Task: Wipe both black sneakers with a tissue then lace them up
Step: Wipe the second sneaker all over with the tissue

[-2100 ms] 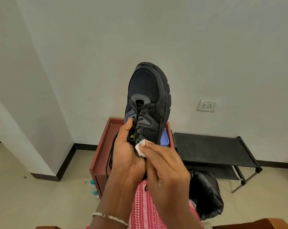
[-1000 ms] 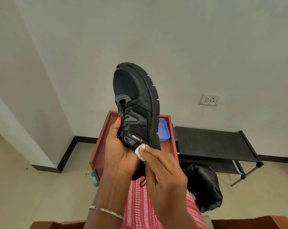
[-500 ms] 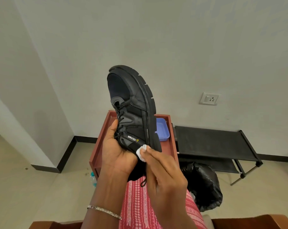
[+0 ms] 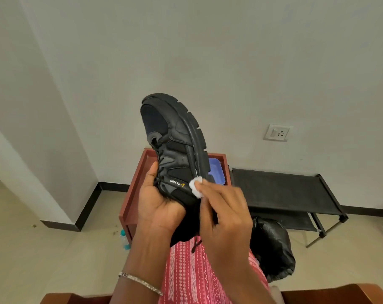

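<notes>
Your left hand [image 4: 158,205] grips the sneaker [image 4: 175,150] by its heel, toe up, above your lap. Your right hand [image 4: 225,218] pinches the tissue [image 4: 196,187] against its side. Press harder and the small wad could slip out or shred.

- Left hand [image 4: 160,207] and right hand [image 4: 225,218] are both bare
- Both forearms are bare from the wrist down to the lower edge of the view
- A thin silver-coloured bangle [image 4: 140,281] circles the left wrist; its surface is broken into small beaded or patterned segments that catch the light
- A pink-red garment [image 4: 190,273] shows between the forearms, printed in white with narrow vertical bands of small zigzags, dots and diamond-like motifs
- The fingernails that show on the right hand are short and pale; whether they are painted cannot be told
</notes>
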Demonstrator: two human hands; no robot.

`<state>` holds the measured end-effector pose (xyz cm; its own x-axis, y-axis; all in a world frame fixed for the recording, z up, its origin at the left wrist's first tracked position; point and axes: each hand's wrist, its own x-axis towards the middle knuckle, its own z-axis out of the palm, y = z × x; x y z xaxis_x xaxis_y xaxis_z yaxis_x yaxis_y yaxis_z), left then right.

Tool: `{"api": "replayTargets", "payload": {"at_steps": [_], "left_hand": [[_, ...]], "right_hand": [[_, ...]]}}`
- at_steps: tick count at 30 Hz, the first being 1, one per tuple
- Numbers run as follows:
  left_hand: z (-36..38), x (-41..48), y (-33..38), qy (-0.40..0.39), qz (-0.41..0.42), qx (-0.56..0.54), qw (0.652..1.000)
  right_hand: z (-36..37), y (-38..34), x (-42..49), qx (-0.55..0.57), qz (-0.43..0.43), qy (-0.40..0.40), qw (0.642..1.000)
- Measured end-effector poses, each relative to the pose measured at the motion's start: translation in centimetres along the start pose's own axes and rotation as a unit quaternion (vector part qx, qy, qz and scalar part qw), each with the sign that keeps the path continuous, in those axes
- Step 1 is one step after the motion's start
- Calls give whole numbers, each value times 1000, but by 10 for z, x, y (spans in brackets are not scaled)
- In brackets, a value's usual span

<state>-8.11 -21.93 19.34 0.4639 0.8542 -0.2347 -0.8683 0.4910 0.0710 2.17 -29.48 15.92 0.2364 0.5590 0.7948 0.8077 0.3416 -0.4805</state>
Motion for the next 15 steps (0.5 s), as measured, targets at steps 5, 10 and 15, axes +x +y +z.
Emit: {"api": "replayTargets", "payload": {"at_steps": [5,10,15], "left_hand": [[2,3,0,2,-2,4,1000],[5,-2,-12,-18,-27,21,999],[8,-1,-12,-22,12,46,999]], "right_hand": [[-4,1,-4,0,26,-16,1000],[5,5,55,-2,7,9,1000],[8,13,61,-5,1,4,1000]]}}
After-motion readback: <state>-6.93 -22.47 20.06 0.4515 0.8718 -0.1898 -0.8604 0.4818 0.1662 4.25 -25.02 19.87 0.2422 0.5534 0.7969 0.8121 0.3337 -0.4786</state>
